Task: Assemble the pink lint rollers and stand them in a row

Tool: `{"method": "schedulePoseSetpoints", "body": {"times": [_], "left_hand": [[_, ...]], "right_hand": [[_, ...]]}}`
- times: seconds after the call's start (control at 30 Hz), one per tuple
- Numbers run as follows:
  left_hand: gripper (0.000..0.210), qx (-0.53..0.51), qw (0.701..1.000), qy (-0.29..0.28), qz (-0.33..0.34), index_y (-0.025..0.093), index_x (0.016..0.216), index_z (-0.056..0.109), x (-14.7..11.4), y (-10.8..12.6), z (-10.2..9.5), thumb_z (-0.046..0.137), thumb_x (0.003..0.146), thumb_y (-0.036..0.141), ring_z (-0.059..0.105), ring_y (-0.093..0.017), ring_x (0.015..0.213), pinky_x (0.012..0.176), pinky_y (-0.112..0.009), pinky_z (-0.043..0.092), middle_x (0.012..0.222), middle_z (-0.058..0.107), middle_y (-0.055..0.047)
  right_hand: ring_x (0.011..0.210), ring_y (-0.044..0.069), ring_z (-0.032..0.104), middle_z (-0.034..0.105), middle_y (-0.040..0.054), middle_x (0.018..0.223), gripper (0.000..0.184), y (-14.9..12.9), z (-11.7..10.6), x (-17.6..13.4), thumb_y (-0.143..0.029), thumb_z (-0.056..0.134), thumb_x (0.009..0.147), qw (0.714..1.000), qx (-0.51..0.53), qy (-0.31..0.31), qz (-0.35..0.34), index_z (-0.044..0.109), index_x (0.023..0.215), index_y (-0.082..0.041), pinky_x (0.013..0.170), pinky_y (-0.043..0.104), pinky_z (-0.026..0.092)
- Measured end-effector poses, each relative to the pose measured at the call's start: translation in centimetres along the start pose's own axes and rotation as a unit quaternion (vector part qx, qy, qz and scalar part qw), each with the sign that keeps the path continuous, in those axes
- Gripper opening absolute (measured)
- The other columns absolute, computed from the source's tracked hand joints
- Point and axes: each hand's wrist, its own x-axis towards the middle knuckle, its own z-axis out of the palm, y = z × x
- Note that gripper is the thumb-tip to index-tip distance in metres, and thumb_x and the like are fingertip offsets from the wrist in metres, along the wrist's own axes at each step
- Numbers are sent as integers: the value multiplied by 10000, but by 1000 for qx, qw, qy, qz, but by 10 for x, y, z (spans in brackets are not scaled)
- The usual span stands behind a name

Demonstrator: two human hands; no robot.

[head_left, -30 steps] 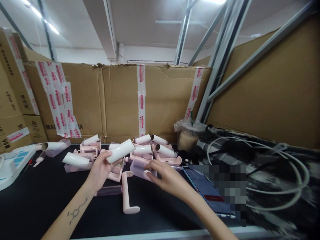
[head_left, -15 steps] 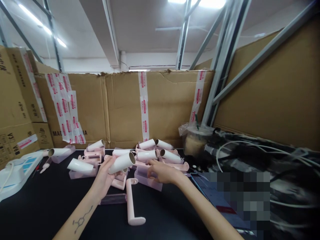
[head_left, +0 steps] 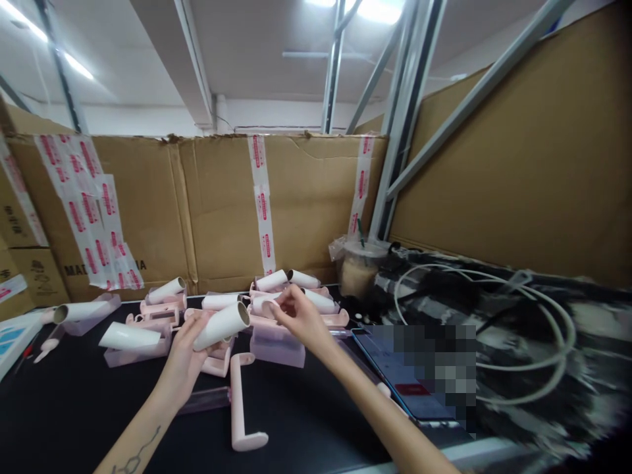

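Note:
In my left hand (head_left: 185,352) is a white paper roll (head_left: 223,325) with a brown cardboard core, tilted up to the right. The fingers of my right hand (head_left: 303,319) close around the right end of another white roll (head_left: 261,305), hiding its core. That roll lies among pink plastic handles. Below my right hand sits a translucent lilac case (head_left: 277,349). A pink C-shaped handle (head_left: 238,401) lies nearer to me, beside a clear lilac case (head_left: 205,399) partly behind my left wrist.
More white rolls (head_left: 129,334) rest in lilac cases and pink holders along the back. A lidded drink cup (head_left: 358,270) stands behind on the right, near a tablet-like device (head_left: 395,375) and coiled white cable (head_left: 565,329). A cardboard wall (head_left: 222,197) closes the back; a power strip (head_left: 17,336) is at left.
My right hand has lifted from the lilac case to the white roll behind it and closed on its end. My left hand keeps its roll. The view has turned right.

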Motion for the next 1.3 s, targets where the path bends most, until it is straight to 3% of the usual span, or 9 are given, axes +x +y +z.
{"method": "schedulePoseSetpoints", "body": {"times": [0.07,0.23,0.33,0.43,0.53,0.67,0.9,1.1,1.3], "left_hand": [[323,21,1000,-2,12,142,903,597,-1,-3,2,709,659,323,610,-163,717,581,-249,506,862,623,-35],[280,79,995,2,61,167,879,580,-4,-8,6,658,713,380,614,-155,739,578,-216,489,859,606,-16],[287,64,997,-13,46,166,875,581,-4,-10,7,654,714,392,604,-143,680,566,-232,490,854,608,-22],[306,20,1000,-14,15,165,906,590,-4,-12,7,683,691,362,597,-142,687,551,-234,487,924,615,-46],[291,-35,999,-14,-16,161,937,603,-4,-14,6,684,701,309,602,-162,771,590,-243,494,995,619,-71],[237,-101,993,-24,-55,170,965,612,-6,-16,8,642,752,270,595,-196,910,732,-302,502,1076,618,-79],[222,-119,989,-51,-66,171,951,615,-8,-17,12,642,761,283,591,-141,732,551,-223,449,966,642,-56],[245,-113,991,-36,-62,179,933,599,-8,-16,11,674,726,288,587,-156,752,557,-232,447,927,636,-50],[295,-78,997,-12,-15,164,897,607,-10,-13,12,704,673,330,591,-155,775,644,-253,466,940,630,-49]], "right_hand": [[737,172,628,620,16,762,235,-7,17,-8,-395,539,820,993,111,41,18,404,767,-210,649,282,505],[1091,220,550,623,80,1075,136,-16,35,-24,-320,565,826,979,203,-17,-19,493,821,-205,903,371,462],[1041,215,579,599,82,1125,182,-11,34,-24,-312,600,800,974,226,-3,-18,563,946,-211,855,357,509],[1012,224,596,601,80,1117,196,-5,37,-24,-313,634,771,971,239,17,-23,612,938,-212,800,341,545],[1148,241,512,551,77,1234,231,-3,44,-31,-275,559,832,981,173,32,-85,611,1055,-248,927,404,475],[1291,228,336,393,48,1395,467,-4,51,-39,-203,436,893,984,33,31,-172,366,1349,-280,1061,454,305],[1233,222,427,422,39,1373,578,-5,34,-28,-94,452,862,950,-107,50,-288,299,1371,-320,994,429,417],[1251,221,403,407,58,1383,548,-11,34,-30,-110,439,868,964,-99,23,-246,314,1374,-279,1017,421,383],[1236,260,419,432,97,1361,599,-17,45,-41,-169,523,827,969,-59,56,-231,306,1381,-239,1005,447,384]]}}
